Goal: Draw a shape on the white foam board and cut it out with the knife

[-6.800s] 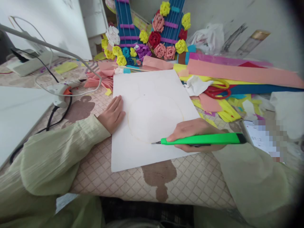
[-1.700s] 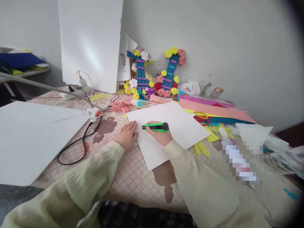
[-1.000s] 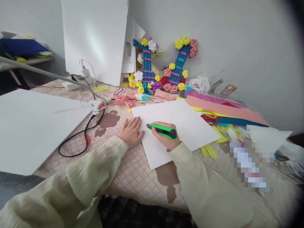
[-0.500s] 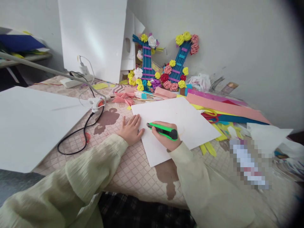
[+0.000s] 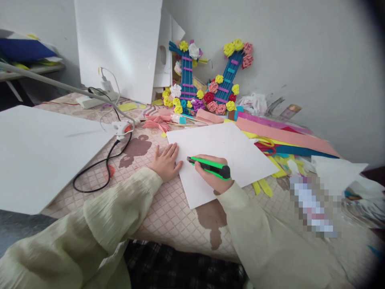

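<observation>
A white board (image 5: pixel 237 144) lies flat and angled on the patterned tablecloth (image 5: pixel 162 208). My left hand (image 5: pixel 166 162) rests with its fingers spread at the board's left edge, the fingertips and thumb on or beside that edge. Over the board, my right hand (image 5: pixel 215 176) is wrapped round a green and black utility knife (image 5: pixel 212 165). The knife's tip points left, toward my left hand. Whether the blade is out or touches the board cannot be made out.
A larger white board (image 5: pixel 54 148) is at left, beside a white glue gun (image 5: pixel 122 129) with a looping black cord. Two flower-trimmed blue paper guitars (image 5: pixel 187 76) lean against the wall. Coloured paper strips (image 5: pixel 288 134) and scissors (image 5: pixel 266 145) lie right. A power strip (image 5: pixel 93 100) stands behind.
My right hand has shifted slightly to the right with the utility knife. My left hand stays at the board's edge.
</observation>
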`<state>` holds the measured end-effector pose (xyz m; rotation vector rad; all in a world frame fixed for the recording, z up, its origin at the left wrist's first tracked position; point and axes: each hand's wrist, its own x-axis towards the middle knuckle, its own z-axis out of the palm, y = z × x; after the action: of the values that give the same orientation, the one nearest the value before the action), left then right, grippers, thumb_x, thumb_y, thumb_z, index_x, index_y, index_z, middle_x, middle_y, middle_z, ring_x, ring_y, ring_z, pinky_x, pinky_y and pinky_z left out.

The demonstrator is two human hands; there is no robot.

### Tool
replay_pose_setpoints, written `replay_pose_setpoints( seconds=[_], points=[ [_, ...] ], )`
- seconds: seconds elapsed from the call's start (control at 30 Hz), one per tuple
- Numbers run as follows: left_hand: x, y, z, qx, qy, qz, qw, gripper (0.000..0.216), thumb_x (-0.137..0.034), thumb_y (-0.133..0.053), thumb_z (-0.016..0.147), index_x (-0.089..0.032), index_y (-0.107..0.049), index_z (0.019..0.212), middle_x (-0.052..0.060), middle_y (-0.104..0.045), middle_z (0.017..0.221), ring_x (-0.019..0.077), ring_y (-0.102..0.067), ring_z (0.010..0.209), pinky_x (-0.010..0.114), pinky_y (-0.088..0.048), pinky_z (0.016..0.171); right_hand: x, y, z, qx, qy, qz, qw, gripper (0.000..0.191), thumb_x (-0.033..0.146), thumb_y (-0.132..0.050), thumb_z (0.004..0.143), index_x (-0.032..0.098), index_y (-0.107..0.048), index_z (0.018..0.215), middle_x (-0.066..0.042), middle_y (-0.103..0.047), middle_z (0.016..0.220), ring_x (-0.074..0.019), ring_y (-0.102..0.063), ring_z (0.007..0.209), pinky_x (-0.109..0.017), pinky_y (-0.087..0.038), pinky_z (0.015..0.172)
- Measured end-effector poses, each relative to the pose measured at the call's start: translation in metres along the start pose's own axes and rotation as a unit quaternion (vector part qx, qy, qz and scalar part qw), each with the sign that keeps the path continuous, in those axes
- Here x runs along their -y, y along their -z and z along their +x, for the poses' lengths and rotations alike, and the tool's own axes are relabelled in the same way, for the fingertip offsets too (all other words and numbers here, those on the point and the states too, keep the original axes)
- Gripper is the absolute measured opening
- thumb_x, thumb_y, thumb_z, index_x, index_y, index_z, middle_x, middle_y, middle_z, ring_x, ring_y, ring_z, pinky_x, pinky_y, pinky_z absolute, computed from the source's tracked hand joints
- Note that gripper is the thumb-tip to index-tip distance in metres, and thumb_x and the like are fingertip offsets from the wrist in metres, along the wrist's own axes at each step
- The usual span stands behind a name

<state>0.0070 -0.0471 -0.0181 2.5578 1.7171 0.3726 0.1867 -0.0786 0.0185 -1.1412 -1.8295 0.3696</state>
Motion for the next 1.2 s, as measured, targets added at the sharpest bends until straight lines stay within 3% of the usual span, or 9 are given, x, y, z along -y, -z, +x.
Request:
replay_pose_setpoints(
  seconds=[0.83,1.2],
  points=[
    [0.0,0.001,0.001,0.019,-0.001,0.016,1.0,0.059,-0.041,-0.022,0.09,-0.009,-0.024,0.139,0.01,-0.022,0.148,0.0231,-0.021,0.136,0.058,-0.004,0.108,0.005,0.019,-0.013,0.028,0.004,-0.01,1.0,0.017,0.016,-0.056,0.073,0.018,-0.069,0.084,-0.002,-0.072,0.084,-0.0162,-0.068,0.074,-0.026,-0.057,0.072],
    [0.003,0.001,0.001,0.034,-0.007,0.009,0.999,0.058,-0.042,-0.021,0.091,-0.011,-0.021,0.141,0.009,-0.019,0.149,0.0217,-0.019,0.137,0.057,-0.003,0.108,0.003,0.032,-0.013,0.072,0.008,-0.018,0.997,0.017,0.017,-0.057,0.074,0.019,-0.07,0.086,-0.001,-0.072,0.087,-0.0164,-0.068,0.078,-0.026,-0.057,0.073]
  ],
)
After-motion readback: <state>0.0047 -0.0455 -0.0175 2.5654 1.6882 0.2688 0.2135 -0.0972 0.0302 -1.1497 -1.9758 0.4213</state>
